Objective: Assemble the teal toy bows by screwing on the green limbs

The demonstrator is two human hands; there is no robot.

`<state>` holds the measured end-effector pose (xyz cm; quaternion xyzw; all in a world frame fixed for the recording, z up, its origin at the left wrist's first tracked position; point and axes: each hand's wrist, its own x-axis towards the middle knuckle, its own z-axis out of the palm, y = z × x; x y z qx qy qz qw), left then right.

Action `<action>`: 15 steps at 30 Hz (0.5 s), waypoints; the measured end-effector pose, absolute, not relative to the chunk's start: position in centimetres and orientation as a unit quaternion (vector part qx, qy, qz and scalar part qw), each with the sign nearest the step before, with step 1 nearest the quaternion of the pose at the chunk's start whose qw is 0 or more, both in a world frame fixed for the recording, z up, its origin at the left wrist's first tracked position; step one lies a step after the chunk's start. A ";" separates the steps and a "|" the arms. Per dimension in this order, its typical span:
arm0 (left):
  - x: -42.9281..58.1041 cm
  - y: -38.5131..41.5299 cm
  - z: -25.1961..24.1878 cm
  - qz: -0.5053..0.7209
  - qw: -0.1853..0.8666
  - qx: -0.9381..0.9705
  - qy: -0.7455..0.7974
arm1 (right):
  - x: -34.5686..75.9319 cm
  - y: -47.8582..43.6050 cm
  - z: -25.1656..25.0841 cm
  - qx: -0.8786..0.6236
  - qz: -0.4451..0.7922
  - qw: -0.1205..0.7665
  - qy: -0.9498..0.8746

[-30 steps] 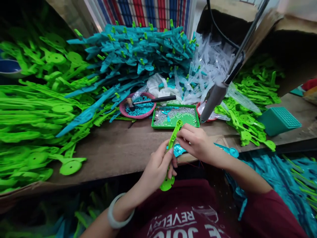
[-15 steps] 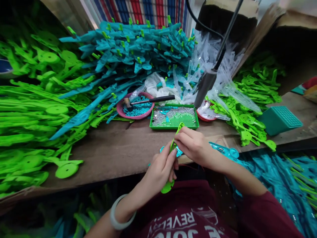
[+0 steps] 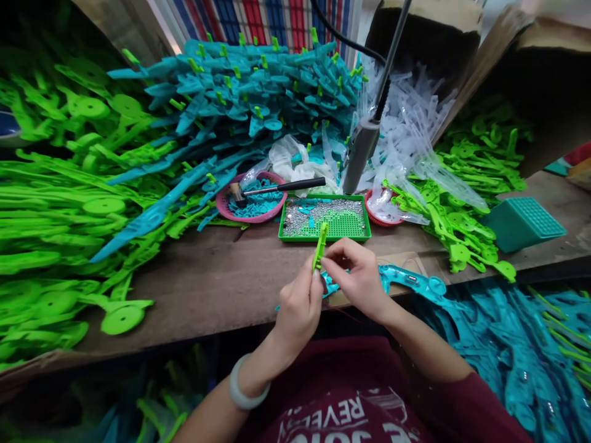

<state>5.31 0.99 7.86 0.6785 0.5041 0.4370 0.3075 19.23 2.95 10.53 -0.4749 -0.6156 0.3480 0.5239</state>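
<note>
A narrow lime-green plastic part (image 3: pixel 321 245) stands tilted upward in my left hand (image 3: pixel 299 301), whose fingers are closed round its lower end. My right hand (image 3: pixel 361 275) is closed in a pinch, with thumb and forefinger tips against the right edge of the part. Whatever lies between those tips is too small or hidden to make out. Beneath and behind my hands, a blue plastic piece (image 3: pixel 409 277) lies at the bench edge, partly covered by them. Just beyond the part is a green tray (image 3: pixel 282 235) of small metal pieces and a few blue bits.
A grey power screwdriver (image 3: pixel 361 157) hangs above the tray. A hammer (image 3: pixel 300 184) rests across a pink basket (image 3: pixel 225 212) of blue pieces. Green parts (image 3: pixel 69 203) pile at left, blue parts (image 3: pixel 258 92) behind, clear plastic pieces (image 3: pixel 406 117) at back right. A teal block (image 3: pixel 521 224) stands right.
My right hand has slid down from the green part's upper end to its side. The part is more upright and slightly further left. The hanging screwdriver has swung left.
</note>
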 end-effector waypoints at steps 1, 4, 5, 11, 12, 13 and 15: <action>5.2 1.1 7.7 0.435 0.306 0.679 0.506 | 19.3 2.8 10.4 -0.469 0.311 0.525 -0.639; 5.1 1.2 7.4 0.444 0.330 0.653 0.517 | 19.7 2.4 10.2 -0.447 0.271 0.510 -0.683; 5.0 1.2 7.3 0.448 0.340 0.642 0.520 | 19.8 2.3 10.2 -0.440 0.272 0.504 -0.691; 5.2 0.7 7.3 0.437 0.331 0.654 0.522 | 20.0 2.0 9.8 -0.428 0.218 0.507 -0.716; 5.2 0.6 7.4 0.428 0.325 0.662 0.522 | 20.1 2.0 9.7 -0.435 0.212 0.507 -0.714; 5.2 0.5 7.5 0.420 0.319 0.671 0.521 | 20.1 2.0 9.7 -0.442 0.211 0.504 -0.712; 5.1 0.4 7.5 0.409 0.309 0.683 0.520 | 20.2 2.0 9.5 -0.454 0.229 0.496 -0.704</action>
